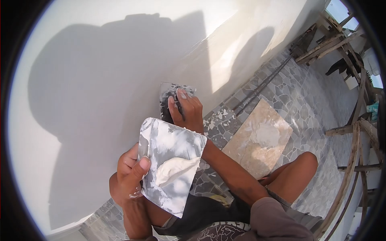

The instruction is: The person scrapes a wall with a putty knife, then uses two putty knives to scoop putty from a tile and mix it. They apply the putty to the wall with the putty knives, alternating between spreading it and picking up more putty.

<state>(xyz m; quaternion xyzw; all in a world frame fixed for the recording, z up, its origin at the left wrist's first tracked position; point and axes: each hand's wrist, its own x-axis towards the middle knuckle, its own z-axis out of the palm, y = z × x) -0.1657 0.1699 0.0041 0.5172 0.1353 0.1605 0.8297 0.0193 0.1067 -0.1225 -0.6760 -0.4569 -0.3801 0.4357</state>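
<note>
My left hand [129, 176] grips a square, putty-smeared metal plate [169, 152] by its left edge, thumb on top. A lump of white putty [173, 169] lies on the plate. My right hand [185, 109] presses a flat, putty-stained scraper [167, 93] against the low part of the white wall [100, 80], fingers spread over the blade. My bent knee [299, 168] shows at the right, close to the floor.
A marble-look tile [257, 138] with a patch of white putty lies on the stone-pattern floor [305, 104]. Wooden scaffolding poles [356, 120] stand at the right. Thin rods [261, 86] lie along the wall's foot. My shadow falls on the wall.
</note>
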